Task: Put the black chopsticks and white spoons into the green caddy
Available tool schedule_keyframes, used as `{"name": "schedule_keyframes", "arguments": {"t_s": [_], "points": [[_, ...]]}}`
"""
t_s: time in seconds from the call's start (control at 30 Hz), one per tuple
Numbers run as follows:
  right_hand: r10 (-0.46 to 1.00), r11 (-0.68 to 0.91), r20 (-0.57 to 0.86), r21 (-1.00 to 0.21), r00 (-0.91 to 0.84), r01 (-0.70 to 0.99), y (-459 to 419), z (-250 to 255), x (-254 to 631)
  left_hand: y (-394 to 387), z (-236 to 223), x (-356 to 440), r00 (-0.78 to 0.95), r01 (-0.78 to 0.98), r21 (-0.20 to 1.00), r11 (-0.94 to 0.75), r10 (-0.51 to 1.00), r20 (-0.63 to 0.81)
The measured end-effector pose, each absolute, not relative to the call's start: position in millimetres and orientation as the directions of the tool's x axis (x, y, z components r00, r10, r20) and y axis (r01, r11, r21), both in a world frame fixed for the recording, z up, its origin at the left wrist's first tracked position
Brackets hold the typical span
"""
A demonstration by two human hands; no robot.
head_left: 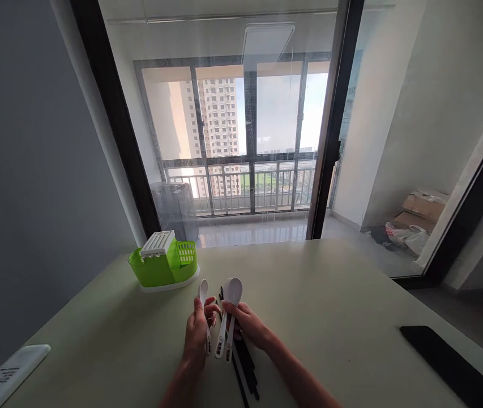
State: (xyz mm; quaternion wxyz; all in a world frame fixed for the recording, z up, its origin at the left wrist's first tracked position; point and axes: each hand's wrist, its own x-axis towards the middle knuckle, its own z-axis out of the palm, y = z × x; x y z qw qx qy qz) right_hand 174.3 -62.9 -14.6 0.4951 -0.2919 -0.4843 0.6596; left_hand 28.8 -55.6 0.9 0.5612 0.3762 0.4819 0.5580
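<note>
Room: a glass door (266, 226) in dark frames (330, 130) gives onto a balcony with a railing (266, 187); tall building (219, 113) outside.
Balcony floor: a grey covered bulk (175, 209) at the left; cardboard boxes (426, 209) and plastic bags (415, 239) at the right.
Surface: pale green top (317, 306), set against the door.
Left hand (197, 334): fingers closed around a white spoon (203, 291), bowl up, handle hanging below the grip.
Right hand (250, 324): thumb and fingers gripping white spoons (235, 290), two handles visible, bowls overlapping at the top, marked handle ends pointing toward the person.
Between and under the hands: long black items (244, 360) lying on the surface, partly hidden by the right hand and its spoons.
Holder: green basket (156, 273) with a white slotted top (158, 242), beyond the left hand, upright.
Surface edges: white flat object (16, 371) at the left; black flat object (449, 362) at the right.
</note>
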Motion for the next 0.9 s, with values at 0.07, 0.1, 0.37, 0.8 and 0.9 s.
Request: {"name": "schedule_keyframes", "arguments": {"t_s": [0.07, 0.1, 0.37, 0.8, 0.9], "points": [[0.926, -0.035, 0.102, -0.935, -0.364, -0.353, -65, -13, 174, -57, 3, 29, -0.105, -0.262, 0.957, 0.124, 0.982, -0.156], [0.921, -0.033, 0.105, -0.938, -0.375, -0.346, -65, -12, 174, -56, 5, 30, -0.108, -0.278, 0.950, 0.144, 0.978, -0.180], [0.903, -0.010, 0.131, -0.946, -0.409, -0.325, -70, -9, 176, -59, 14, 36, 0.000, -0.353, 0.894, 0.275, 0.956, -0.294], [0.904, -0.001, 0.103, -0.969, -0.414, -0.245, -73, -10, 181, -87, 22, 53, 0.257, -0.201, 0.958, 0.206, 0.955, -0.152], [0.904, -0.003, 0.096, -0.973, -0.416, -0.232, -74, -8, 182, -87, 24, 52, 0.279, -0.225, 0.949, 0.221, 0.948, -0.154]]}}
